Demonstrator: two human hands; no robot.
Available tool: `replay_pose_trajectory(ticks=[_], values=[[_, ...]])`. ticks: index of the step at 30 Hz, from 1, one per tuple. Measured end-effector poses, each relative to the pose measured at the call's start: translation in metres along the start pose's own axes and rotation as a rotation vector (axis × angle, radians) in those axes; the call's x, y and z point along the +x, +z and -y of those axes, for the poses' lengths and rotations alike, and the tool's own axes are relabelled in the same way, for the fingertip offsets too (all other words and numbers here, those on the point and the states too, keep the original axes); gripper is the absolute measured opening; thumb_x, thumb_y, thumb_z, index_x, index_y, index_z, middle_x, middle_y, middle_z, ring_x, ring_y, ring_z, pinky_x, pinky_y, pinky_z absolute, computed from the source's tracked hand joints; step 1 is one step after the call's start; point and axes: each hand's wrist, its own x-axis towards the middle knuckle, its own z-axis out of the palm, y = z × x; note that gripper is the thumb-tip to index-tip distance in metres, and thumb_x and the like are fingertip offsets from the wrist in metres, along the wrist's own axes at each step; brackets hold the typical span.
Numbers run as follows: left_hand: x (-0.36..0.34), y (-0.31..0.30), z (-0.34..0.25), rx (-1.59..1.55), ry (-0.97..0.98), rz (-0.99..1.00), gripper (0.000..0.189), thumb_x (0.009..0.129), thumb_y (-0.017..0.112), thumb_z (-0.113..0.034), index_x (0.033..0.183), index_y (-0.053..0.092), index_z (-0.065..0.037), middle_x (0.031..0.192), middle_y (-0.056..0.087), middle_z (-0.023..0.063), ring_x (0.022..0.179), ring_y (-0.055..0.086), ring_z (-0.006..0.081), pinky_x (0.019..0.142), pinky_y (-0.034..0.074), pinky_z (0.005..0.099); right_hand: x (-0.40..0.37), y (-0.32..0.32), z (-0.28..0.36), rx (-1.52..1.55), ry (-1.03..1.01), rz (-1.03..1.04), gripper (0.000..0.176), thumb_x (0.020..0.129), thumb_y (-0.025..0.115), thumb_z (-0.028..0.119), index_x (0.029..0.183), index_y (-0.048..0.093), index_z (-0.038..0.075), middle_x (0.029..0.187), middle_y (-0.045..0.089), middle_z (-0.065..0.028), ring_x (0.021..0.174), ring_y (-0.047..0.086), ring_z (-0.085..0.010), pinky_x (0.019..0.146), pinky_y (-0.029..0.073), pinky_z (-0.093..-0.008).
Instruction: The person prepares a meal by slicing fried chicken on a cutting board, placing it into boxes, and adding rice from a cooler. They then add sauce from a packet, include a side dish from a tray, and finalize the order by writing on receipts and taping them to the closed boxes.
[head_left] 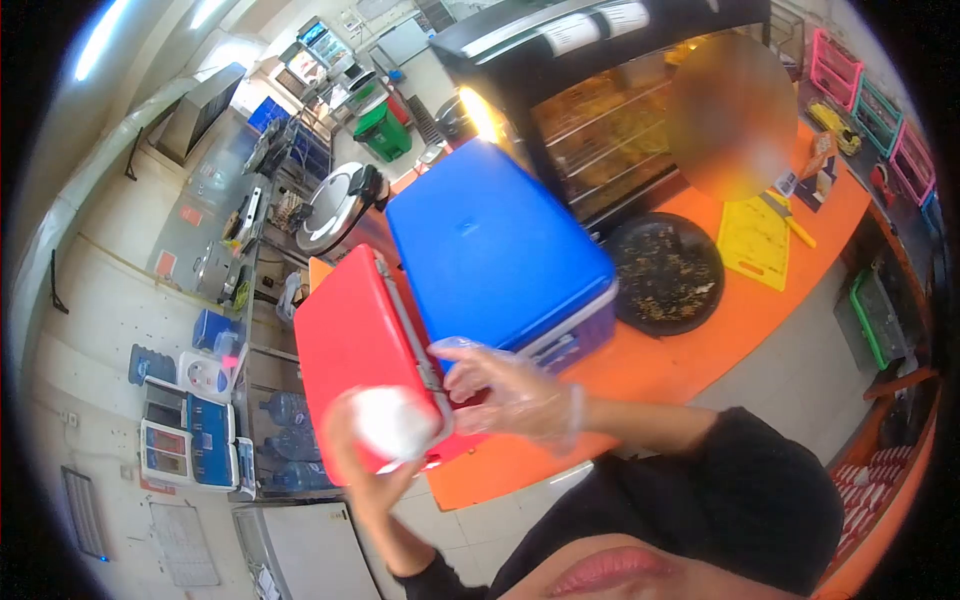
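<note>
My left hand (pixel 368 485) is wrapped round a white round object (pixel 393 422), smeared by motion, whose kind I cannot make out. It is held above the near end of a red cooler box (pixel 345 330) with a closed lid. To the right, my right hand (pixel 510 398) wears a clear plastic glove. Its fingers are spread and curved towards the white object, with nothing visible in them. Behind that hand, a blue cooler box (pixel 490 240) with its lid on sits beside the red one.
On the orange table (pixel 690 360) are a dark round pan (pixel 665 275) with crumbs, a yellow cutting board (pixel 755 240) and a knife (pixel 790 220). A lit display case (pixel 600 130) stands behind. Left are a large steel pot (pixel 340 210) and water jugs (pixel 290 440) on a rack.
</note>
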Motion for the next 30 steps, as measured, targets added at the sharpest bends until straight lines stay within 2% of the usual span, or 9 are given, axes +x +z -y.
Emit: replay_pose_trajectory(ticks=[2,5,8,11,13,20,26,29,30], values=[[0.036,0.063,-0.074,-0.145,0.171,0.178,0.082,0.063,0.081,-0.020,0.137,0.049,-0.006,0.135,0.054,0.0141,0.111,0.054,0.0341,0.095,0.041,0.0445,-0.062,-0.061,0.023,0.526,0.218,0.059,0.072,0.088,0.069,0.026,0.147,0.030,0.009,0.130,0.049,-0.0132,0.100,0.061,-0.0209,0.080,0.056,-0.0338],[0.078,0.149,-0.185,-0.121,0.499,0.446,0.081,0.065,0.073,-0.019,0.142,0.047,-0.019,0.144,0.047,0.0020,0.099,0.050,0.0245,0.090,0.039,0.0374,-0.172,-0.137,0.061,0.396,0.122,-0.323,0.063,0.090,0.067,0.015,0.142,0.033,0.008,0.128,0.050,-0.0121,0.103,0.062,-0.0213,0.076,0.058,-0.0338],[0.153,0.207,-0.249,-0.695,0.373,0.371,0.060,0.074,0.072,-0.016,0.132,0.055,-0.014,0.140,0.049,0.0108,0.136,0.039,0.0309,0.104,0.034,0.0441,-0.301,-0.220,0.073,0.151,0.286,-0.722,0.053,0.089,0.066,0.007,0.135,0.039,0.005,0.121,0.055,-0.0122,0.100,0.063,-0.0212,0.069,0.060,-0.0327],[0.280,0.292,-0.187,-0.472,-0.242,-0.235,0.043,0.090,0.066,-0.029,0.113,0.054,0.005,0.103,0.059,0.0184,0.097,0.055,0.0288,0.089,0.044,0.0423,-0.424,-0.263,0.108,0.178,0.316,-0.844,0.053,0.088,0.068,0.010,0.133,0.041,0.005,0.116,0.058,-0.0133,0.095,0.065,-0.0223,0.062,0.060,-0.0328],[0.364,0.367,-0.089,-0.213,-0.568,-0.629,0.085,0.075,0.072,-0.062,0.121,0.044,0.004,0.102,0.058,0.0240,0.098,0.057,0.0342,0.091,0.044,0.0442,-0.488,-0.280,0.122,0.227,0.301,-1.065,0.054,0.086,0.071,0.013,0.131,0.043,0.005,0.113,0.059,-0.0143,0.089,0.066,-0.0234,0.057,0.060,-0.0347],[0.436,0.428,-0.066,-0.911,-0.542,-0.670,0.066,0.065,0.091,-0.017,0.110,0.048,0.004,0.110,0.057,0.0192,0.099,0.058,0.0279,0.087,0.051,0.0394,-0.625,-0.361,0.116,0.215,0.471,-1.484,0.059,0.083,0.075,0.014,0.131,0.042,0.004,0.112,0.060,-0.0140,0.086,0.067,-0.0269,0.056,0.060,-0.0378],[0.347,0.444,-0.272,-1.021,-0.596,-0.403,0.079,0.081,0.069,0.007,0.142,0.021,-0.007,0.142,0.035,0.0217,0.120,0.051,0.0329,0.099,0.049,0.0487,-0.632,-0.552,0.122,0.263,0.583,-1.514,0.078,0.081,0.076,0.017,0.141,0.027,0.007,0.124,0.056,-0.0132,0.098,0.064,-0.0285,0.065,0.058,-0.0468],[0.287,0.481,-0.431,-0.704,-0.489,-0.113,0.107,0.082,0.061,0.012,0.154,-0.009,-0.025,0.160,-0.009,0.0120,0.144,0.018,0.0331,0.110,0.035,0.0418,-0.597,-0.687,0.123,0.144,0.416,-1.554,0.070,0.081,0.076,0.017,0.135,0.032,0.007,0.120,0.058,-0.0122,0.096,0.065,-0.0284,0.062,0.055,-0.0480],[0.269,0.500,-0.470,-1.108,-0.510,-0.033,0.104,0.081,0.059,0.013,0.155,-0.004,-0.024,0.161,-0.004,0.0119,0.145,0.016,0.0328,0.110,0.035,0.0422,-0.588,-0.734,0.117,0.014,0.396,-1.547,0.064,0.081,0.076,0.017,0.131,0.038,0.006,0.117,0.060,-0.0119,0.095,0.065,-0.0287,0.063,0.054,-0.0465]])
